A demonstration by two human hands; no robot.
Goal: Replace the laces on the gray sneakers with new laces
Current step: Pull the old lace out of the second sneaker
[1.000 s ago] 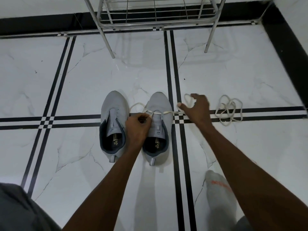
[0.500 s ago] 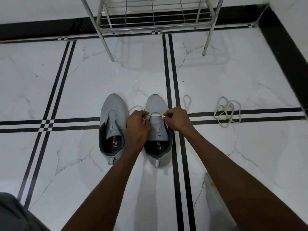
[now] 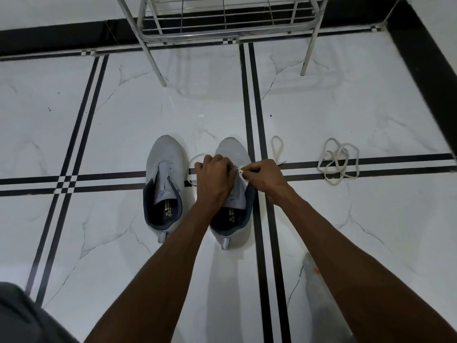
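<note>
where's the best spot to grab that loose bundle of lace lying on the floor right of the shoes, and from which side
Probably from straight above, pinching the loose lace bundle where several loops cross near its middle. It lies flat on the floor in a tangled heap, apart from the sneakers, so a pinch there should lift most of it at once. A single outer loop would likely just unravel. Nothing stands beside it to block the right hand.

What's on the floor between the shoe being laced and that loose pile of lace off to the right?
In the head view, a loop of the white lace being threaded lies there, crossing the floor's black double stripe.
</note>
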